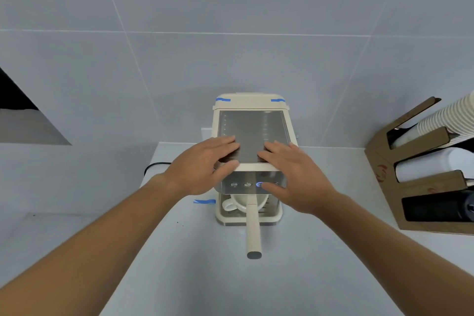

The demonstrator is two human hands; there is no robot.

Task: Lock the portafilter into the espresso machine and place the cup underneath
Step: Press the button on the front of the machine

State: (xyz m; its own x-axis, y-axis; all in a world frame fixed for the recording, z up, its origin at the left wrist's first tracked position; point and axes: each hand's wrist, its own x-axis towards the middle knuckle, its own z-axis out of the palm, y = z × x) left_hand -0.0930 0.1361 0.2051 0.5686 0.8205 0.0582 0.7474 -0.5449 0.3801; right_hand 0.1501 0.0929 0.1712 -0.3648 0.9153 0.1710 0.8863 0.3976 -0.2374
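A cream espresso machine [252,120] with a steel top plate stands against the tiled wall. The portafilter sits in the machine, and its long cream handle [253,231] points straight toward me. A white cup [237,205] rests on the drip tray beneath it, its handle to the left. My left hand [205,164] lies flat on the machine's front left top edge with fingers spread. My right hand [292,174] rests on the front right top edge, its thumb by the lit blue button [259,184]. Neither hand holds anything.
A cardboard holder [420,182] with stacked paper cups and lids stands at the right. A black power cord [154,165] runs left behind the machine. Blue tape [204,201] marks the white counter [179,264] beside the base.
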